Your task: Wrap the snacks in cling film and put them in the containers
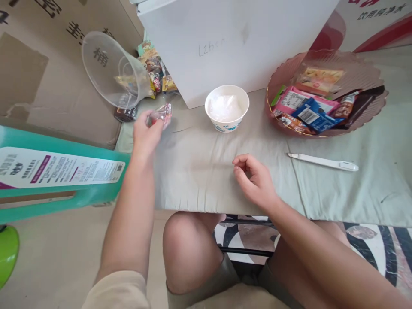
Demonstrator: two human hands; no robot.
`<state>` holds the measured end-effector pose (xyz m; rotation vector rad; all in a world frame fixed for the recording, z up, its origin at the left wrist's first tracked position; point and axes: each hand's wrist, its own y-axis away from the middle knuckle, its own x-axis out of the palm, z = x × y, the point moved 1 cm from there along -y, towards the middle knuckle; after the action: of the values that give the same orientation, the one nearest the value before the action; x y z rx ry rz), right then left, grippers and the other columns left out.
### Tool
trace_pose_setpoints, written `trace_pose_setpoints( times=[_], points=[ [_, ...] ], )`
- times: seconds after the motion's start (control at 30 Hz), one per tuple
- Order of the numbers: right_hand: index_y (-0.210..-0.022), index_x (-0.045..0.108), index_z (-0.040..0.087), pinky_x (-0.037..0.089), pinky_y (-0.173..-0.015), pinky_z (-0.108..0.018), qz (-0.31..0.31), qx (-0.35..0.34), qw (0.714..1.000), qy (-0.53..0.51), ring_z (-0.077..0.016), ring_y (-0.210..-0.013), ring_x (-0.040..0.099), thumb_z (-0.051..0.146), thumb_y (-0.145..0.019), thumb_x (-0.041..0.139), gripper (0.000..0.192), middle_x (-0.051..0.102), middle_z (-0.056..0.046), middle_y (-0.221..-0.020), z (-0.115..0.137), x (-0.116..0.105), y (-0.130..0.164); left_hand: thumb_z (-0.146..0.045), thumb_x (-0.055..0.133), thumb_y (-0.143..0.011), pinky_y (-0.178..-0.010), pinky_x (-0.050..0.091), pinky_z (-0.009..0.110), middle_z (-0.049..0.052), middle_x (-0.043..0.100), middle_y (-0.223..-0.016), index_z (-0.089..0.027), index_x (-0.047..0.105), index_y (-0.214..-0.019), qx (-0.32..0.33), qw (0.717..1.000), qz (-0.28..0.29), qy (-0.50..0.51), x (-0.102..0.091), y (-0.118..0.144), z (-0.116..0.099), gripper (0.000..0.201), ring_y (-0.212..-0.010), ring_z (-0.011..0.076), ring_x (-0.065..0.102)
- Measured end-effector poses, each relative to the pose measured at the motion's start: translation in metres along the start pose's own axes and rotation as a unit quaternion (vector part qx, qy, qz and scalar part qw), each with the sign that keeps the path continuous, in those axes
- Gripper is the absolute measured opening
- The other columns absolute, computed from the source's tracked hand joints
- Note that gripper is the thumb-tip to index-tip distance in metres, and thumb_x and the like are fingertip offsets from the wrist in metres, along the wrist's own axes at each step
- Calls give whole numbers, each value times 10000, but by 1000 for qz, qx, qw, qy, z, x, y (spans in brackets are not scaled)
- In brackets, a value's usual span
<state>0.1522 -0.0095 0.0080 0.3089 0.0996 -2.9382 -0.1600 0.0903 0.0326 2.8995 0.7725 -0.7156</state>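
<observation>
- Red-and-clear plastic packet [165, 114]: upper left of frame, pinched by left hand [146, 132]; apparently the holding step.
- Right hand [256, 179]: frame centre, loosely half-curled, nothing gripped.
- Next move: likely calls for steady pinch.

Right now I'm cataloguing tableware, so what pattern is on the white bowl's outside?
The white bowl has bluish markings low on its side; head view.

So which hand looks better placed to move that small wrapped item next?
Likely the left hand: it already grips the small wrapped item, while the right hand looks empty, loosely curled and farther from it.
</observation>
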Motion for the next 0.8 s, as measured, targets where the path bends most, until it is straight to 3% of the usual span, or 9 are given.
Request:
trace_pose_setpoints(
  times=[0.03,0.13,0.2,0.37,0.5,0.57,0.67,0.73,0.8],
  points=[
    [-919,588,247,435,-617,-301,-3,-2,1000,-2,-135,-616,561,229,-856,549,76,617,28,-707,1,-4,1,-252,736,-615,-642,369,301,-35,672,-767,-236,719,-948,-81,995,-36,47,-4,22,-9,334,-814,175,605],
    [-923,592,248,451,-637,-303,-13,-10,1000,-3,-138,-631,569,228,-858,550,80,620,26,-711,2,-17,5,-343,716,-637,-535,443,263,27,762,-904,-209,766,-939,-226,943,102,221,-4,88,-35,335,-703,154,620],
    [-925,595,245,453,-647,-305,-22,-20,1000,0,-141,-646,574,226,-858,551,83,631,19,-728,3,-28,9,-421,741,-600,-479,464,242,45,766,-839,-196,778,-860,-301,898,163,275,6,124,-47,346,-680,169,656],
    [-929,604,237,455,-654,-310,-44,-23,999,-13,-147,-650,571,233,-878,547,77,632,13,-735,3,-59,21,-555,789,-628,-409,446,217,66,742,-750,-167,757,-850,-355,802,361,316,77,170,-63,447,-574,155,651],
    [-1005,619,237,473,-669,-328,-51,3,997,-55,-172,-720,600,416,-994,448,247,686,-23,-855,-7,-90,29,-612,802,-711,-406,440,184,-11,661,-667,-195,651,-800,-324,813,358,325,133,178,-75,452,-514,99,595],
    [-1077,598,236,493,-692,-340,-65,38,996,-45,-192,-780,634,498,-960,528,296,715,-42,-948,-15,-103,32,-635,874,-641,-419,439,173,-26,660,-683,-200,650,-840,-291,819,377,319,149,180,-77,528,-522,86,586],
    [-1139,559,233,523,-706,-349,-59,92,994,-27,-214,-819,681,512,-886,651,388,737,-57,-997,-24,-119,33,-437,1011,-502,-542,503,172,-16,719,-823,-202,690,-993,-207,837,409,300,162,184,-73,632,-649,91,645],
    [-1112,590,230,535,-720,-360,-41,84,996,-2,-224,-830,701,497,-904,631,341,754,-63,-989,-25,-128,33,-320,1021,-497,-674,553,198,-17,737,-900,-220,682,-1043,-152,859,380,307,165,183,-66,650,-755,112,686],
    [-1025,641,226,537,-747,-378,-48,46,995,72,-237,-837,704,441,-918,607,243,759,-67,-944,-25,-137,31,-338,1004,-524,-773,583,246,-21,736,-919,-238,672,-1046,-123,873,337,332,164,179,-58,627,-825,139,709]
  ],
)
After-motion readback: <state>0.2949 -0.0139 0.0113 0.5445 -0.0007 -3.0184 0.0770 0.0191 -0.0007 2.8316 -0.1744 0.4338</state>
